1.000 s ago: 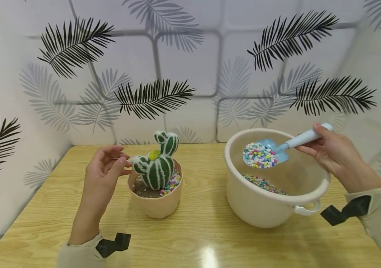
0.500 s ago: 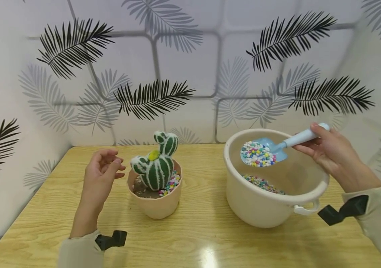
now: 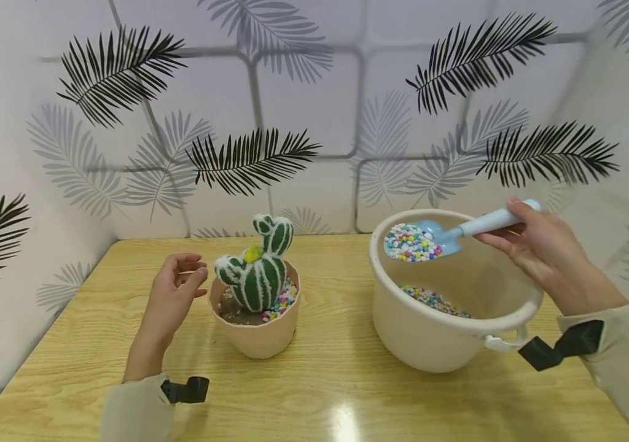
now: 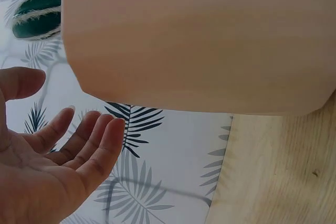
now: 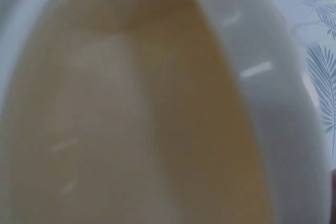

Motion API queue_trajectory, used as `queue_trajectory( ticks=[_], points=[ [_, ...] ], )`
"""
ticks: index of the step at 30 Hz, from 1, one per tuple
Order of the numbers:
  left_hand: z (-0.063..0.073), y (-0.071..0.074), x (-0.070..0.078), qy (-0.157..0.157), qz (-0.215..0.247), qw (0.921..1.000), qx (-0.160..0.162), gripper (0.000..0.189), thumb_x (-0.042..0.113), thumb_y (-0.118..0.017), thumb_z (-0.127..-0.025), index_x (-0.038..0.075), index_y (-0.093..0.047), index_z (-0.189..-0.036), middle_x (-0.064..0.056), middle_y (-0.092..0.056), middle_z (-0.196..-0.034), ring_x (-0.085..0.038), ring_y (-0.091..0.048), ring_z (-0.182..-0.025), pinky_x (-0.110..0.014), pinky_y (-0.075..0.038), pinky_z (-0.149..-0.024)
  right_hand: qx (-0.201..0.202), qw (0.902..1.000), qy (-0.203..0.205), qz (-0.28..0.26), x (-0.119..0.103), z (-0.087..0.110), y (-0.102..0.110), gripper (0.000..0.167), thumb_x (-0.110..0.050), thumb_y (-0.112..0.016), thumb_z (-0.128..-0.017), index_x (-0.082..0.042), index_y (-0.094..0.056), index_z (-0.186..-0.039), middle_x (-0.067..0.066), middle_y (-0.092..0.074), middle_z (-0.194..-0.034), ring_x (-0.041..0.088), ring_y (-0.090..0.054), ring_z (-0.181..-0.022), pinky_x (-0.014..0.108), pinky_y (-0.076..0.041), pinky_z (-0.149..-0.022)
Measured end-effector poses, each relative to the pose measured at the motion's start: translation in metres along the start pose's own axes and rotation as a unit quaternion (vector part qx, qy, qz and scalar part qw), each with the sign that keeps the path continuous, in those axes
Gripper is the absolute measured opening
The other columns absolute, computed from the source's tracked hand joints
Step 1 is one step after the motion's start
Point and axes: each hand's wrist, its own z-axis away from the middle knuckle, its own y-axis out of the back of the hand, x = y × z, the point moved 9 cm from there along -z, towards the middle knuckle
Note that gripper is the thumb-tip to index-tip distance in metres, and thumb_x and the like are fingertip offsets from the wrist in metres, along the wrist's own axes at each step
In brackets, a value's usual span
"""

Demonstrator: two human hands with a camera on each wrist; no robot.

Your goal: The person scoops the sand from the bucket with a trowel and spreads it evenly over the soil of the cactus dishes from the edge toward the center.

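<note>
My right hand [image 3: 541,252] grips the handle of a light blue toy shovel [image 3: 449,236], its scoop heaped with multicoloured pebbles [image 3: 411,244]. The scoop hangs over the left inside of a cream bucket [image 3: 436,344], which has more pebbles [image 3: 433,301] at its bottom. To the left stands a peach flowerpot [image 3: 261,337] with a green and white fuzzy cactus [image 3: 261,282]. Brown soil [image 3: 239,314] shows in the pot, with coloured pebbles along its right side. My left hand [image 3: 173,294] hovers beside the pot's left, fingers loosely bent and holding nothing; the left wrist view shows its palm [image 4: 47,177] below the pot.
Both containers stand on a light wooden table [image 3: 325,380]. Behind it rises a pale wall [image 3: 309,104] with a leaf print. A white handle [image 3: 505,341] sticks out at the bucket's front right. The bucket's wall [image 5: 131,103] fills most of the right wrist view.
The right hand has moved the loaded shovel left and slightly up, towards the bucket's left rim. My left hand has drawn back a little from the cactus and dropped slightly.
</note>
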Motion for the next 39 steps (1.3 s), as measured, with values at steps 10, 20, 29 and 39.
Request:
queue_trajectory(
  ticks=[10, 20, 29, 39],
  points=[
    [-0.003, -0.007, -0.003, -0.002, -0.010, 0.9996, -0.025, 0.042, 0.019, -0.046, -0.101, -0.003, -0.036, -0.135, -0.019, -0.046, -0.129, -0.003, -0.053, -0.098, -0.012, -0.048, -0.079, -0.006, 0.9995, -0.012, -0.030, 0.007, 0.002, -0.008, 0.009, -0.013, -0.051, -0.098, -0.010, -0.044, -0.104, 0.015, -0.045, -0.104, 0.037, -0.064, -0.085, 0.054, -0.054, -0.079],
    [-0.002, -0.015, -0.005, 0.001, -0.035, 0.9974, -0.063, 0.048, 0.021, -0.045, -0.101, 0.000, -0.033, -0.142, -0.021, -0.044, -0.136, -0.032, -0.049, -0.120, -0.015, -0.045, -0.084, -0.021, 0.9987, -0.016, -0.043, 0.018, 0.006, -0.016, 0.007, -0.015, -0.045, -0.100, -0.010, -0.041, -0.104, 0.017, -0.044, -0.104, 0.041, -0.064, -0.085, 0.053, -0.054, -0.079],
    [-0.001, -0.017, -0.003, -0.015, -0.049, 0.9956, -0.078, 0.046, 0.020, -0.045, -0.101, -0.001, -0.037, -0.142, -0.022, -0.046, -0.135, -0.032, -0.050, -0.119, -0.023, -0.047, -0.088, -0.047, 0.9962, -0.032, -0.065, 0.033, 0.009, -0.026, 0.007, -0.014, -0.042, -0.101, -0.007, -0.041, -0.100, 0.018, -0.043, -0.104, 0.043, -0.063, -0.086, 0.053, -0.054, -0.078],
    [0.004, -0.024, -0.006, -0.007, -0.063, 0.9884, -0.138, 0.050, 0.025, -0.044, -0.102, -0.002, -0.036, -0.143, -0.025, -0.043, -0.140, -0.037, -0.051, -0.121, -0.048, -0.045, -0.098, -0.063, 0.9958, -0.028, -0.060, 0.045, 0.011, -0.037, 0.010, -0.014, -0.042, -0.101, -0.005, -0.042, -0.099, 0.019, -0.046, -0.102, 0.042, -0.063, -0.088, 0.052, -0.055, -0.077]
  ],
)
